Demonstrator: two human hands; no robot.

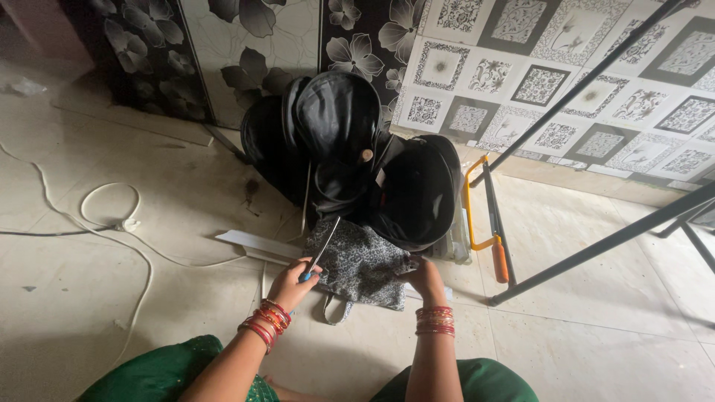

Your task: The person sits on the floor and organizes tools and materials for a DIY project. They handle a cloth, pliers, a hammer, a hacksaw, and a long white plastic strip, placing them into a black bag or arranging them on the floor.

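Gripping a thin metal tool with a blue handle (pixel 319 257), the left hand (pixel 293 284) is closed around the handle end, and the long shaft points up and away over a grey patterned cloth bag (pixel 359 262). I cannot tell exactly what kind of tool it is. The right hand (pixel 424 278) rests at the right edge of the same bag, with fingers curled on the fabric as if pinching it; whether it really holds the cloth I cannot tell. The bag lies on the pale floor tiles (pixel 581 350) between both hands, its strap loop (pixel 335 309) toward the person. It looks soft, light and floppy, so it is better taken at a seam or the strap. Just beyond the hands stands a pile of black bags (pixel 350 149). To the right of the right hand lies a hacksaw with yellow frame and orange handle (pixel 488 223), beside black metal rods (pixel 611 238). Far left of the left hand runs a white cable (pixel 104 216).
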